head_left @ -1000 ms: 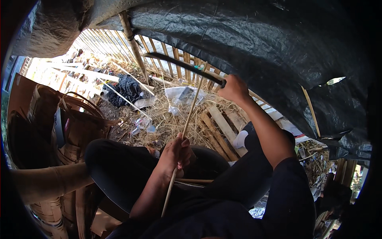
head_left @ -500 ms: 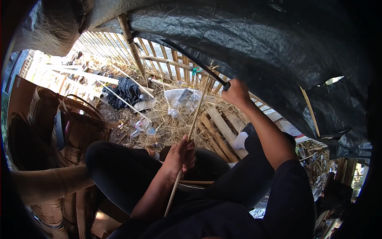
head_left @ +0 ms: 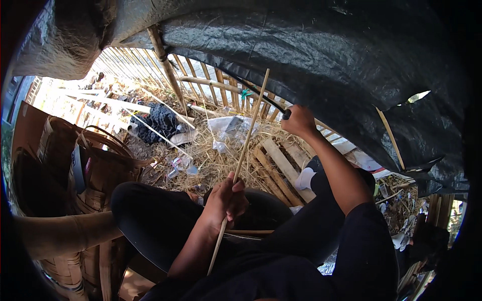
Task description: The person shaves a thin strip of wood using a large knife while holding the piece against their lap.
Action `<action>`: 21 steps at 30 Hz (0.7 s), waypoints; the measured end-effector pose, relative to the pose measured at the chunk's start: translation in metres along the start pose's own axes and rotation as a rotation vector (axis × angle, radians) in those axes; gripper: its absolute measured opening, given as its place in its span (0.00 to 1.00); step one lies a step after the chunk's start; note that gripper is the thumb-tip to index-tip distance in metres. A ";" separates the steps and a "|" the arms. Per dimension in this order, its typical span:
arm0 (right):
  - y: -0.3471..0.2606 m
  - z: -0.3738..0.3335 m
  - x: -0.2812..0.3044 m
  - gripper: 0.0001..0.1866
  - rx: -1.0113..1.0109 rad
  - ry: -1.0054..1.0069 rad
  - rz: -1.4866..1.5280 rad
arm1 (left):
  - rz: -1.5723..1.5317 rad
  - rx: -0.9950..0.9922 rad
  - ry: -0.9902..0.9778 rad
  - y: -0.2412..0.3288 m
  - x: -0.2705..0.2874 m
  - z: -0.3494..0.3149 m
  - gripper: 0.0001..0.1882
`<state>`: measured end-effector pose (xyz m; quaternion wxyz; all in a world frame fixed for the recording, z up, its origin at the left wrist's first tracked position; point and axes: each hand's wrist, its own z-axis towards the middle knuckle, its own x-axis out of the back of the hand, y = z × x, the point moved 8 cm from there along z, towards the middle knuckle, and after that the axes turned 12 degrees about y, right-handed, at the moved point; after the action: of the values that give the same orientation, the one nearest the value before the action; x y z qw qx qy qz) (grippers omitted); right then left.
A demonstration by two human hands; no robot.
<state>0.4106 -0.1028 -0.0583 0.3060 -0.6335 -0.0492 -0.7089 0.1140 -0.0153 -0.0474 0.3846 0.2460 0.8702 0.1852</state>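
My left hand (head_left: 227, 200) is wrapped round a thin, pale bamboo strip (head_left: 249, 133). The strip slants from my lap up to a bare tip near the fence, its lower end lying against my dark clothing. Up and to the right, my right hand (head_left: 299, 121) grips the black handle of a long, dark-bladed knife (head_left: 258, 93). The blade points up and left, crossing close to the upper part of the strip; whether they touch I cannot tell. Both of my knees are bent out to the sides in dark trousers.
A black plastic sheet (head_left: 321, 55) hangs overhead and to the right. Ahead is a bamboo slat fence (head_left: 211, 83). Straw and shavings (head_left: 201, 160), wooden planks (head_left: 281, 163) and plastic litter cover the ground. Woven baskets (head_left: 95, 165) and a thick bamboo pole (head_left: 70, 232) stand at left.
The strip's upper end now shows plainly higher, without the curled shavings seen near it before. The knife blade has tilted and appears shorter. Both hands keep their holds, nearly in place.
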 end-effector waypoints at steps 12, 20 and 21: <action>0.031 -0.039 -0.039 0.10 -0.473 -0.086 0.557 | -0.094 -0.127 -0.160 0.028 0.013 0.000 0.19; -0.024 -0.055 0.001 0.13 -0.122 -0.273 1.206 | 0.095 -0.234 0.052 0.029 0.025 0.006 0.19; -0.024 -0.059 0.010 0.13 -0.126 -0.263 1.204 | 0.231 -0.267 0.121 0.028 0.026 0.009 0.19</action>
<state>0.3476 -0.1140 -0.0524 0.6056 -0.6491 0.3215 -0.3295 0.1139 0.0232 -0.0537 0.3370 0.2795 0.8254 0.3565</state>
